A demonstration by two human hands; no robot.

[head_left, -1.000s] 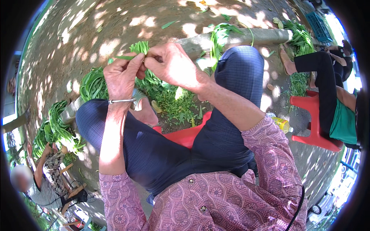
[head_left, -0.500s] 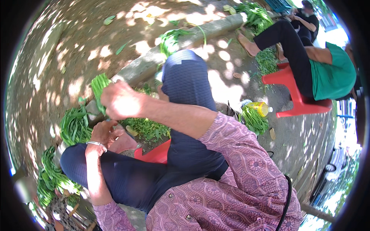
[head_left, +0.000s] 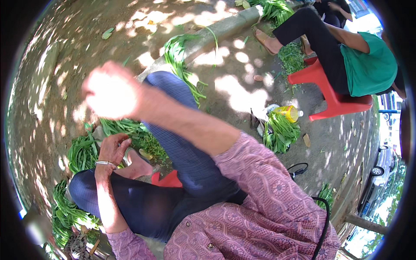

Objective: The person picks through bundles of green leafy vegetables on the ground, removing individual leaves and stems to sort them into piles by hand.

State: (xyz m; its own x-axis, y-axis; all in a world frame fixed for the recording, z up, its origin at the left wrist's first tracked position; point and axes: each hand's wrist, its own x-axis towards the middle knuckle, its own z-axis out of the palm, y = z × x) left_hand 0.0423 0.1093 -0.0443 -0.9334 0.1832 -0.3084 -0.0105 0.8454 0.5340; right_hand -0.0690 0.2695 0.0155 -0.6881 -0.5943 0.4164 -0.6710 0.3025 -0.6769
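Note:
My right hand (head_left: 113, 91) is raised over the low concrete curb, above and beyond my left hand. Glare and blur wash out its fingers, and no greens show in it. By my foot, my left hand (head_left: 113, 148) has its fingers curled toward the thumb; whatever they may hold is hidden. Long-leaved greens (head_left: 123, 126) lie just past its fingertips. A heap of small cut leaves (head_left: 152, 146) spreads between my legs. Left of the left hand sits a bundle of leafy greens (head_left: 82, 151), and more greens (head_left: 65, 212) are piled beyond my left knee.
Greens (head_left: 174, 54) drape over the curb (head_left: 203, 41) beyond my right knee. To the right are a yellow-liquid bottle (head_left: 288, 113), a greens bunch (head_left: 281, 132) and a black cord (head_left: 299, 170). A person in green (head_left: 368, 65) sits on a red stool (head_left: 323, 91); another person sits farther back.
My right hand has moved up and left, and the green bunch it held no longer shows in it. Greens now lie beyond my left hand. My right knee has swung left.

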